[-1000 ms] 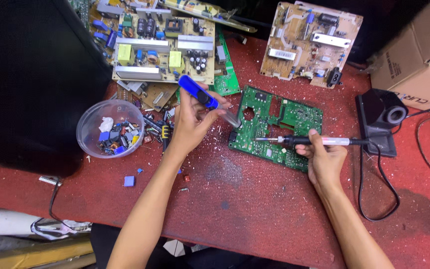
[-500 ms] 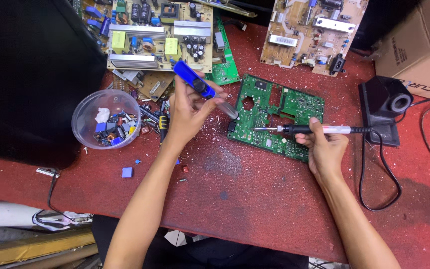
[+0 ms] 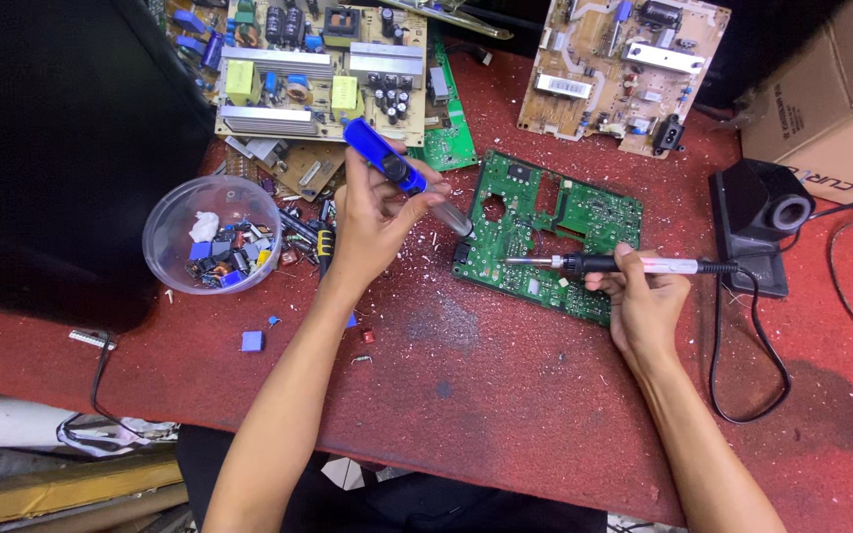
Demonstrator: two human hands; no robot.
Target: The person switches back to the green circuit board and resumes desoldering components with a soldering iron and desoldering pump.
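Observation:
My left hand (image 3: 372, 225) grips a blue desoldering pump (image 3: 399, 176), its tip resting at the left edge of a green circuit board (image 3: 584, 219) lying on the red table. My right hand (image 3: 644, 304) holds a soldering iron (image 3: 604, 264) level, its metal tip pointing left over the same board, close to the pump's tip. A black cable runs from the iron's handle down and to the right.
A clear round bowl (image 3: 172, 212) of small loose parts sits left of my left hand. Two tan power boards (image 3: 318, 69) (image 3: 624, 74) lie at the back. A black iron stand (image 3: 757, 222) and a cardboard box (image 3: 831, 99) are at the right. A blue component (image 3: 252, 341) lies loose.
The view has shifted slightly; both hands stay on the green board. The pump and the iron tip remain close together at the board's left part, with little movement.

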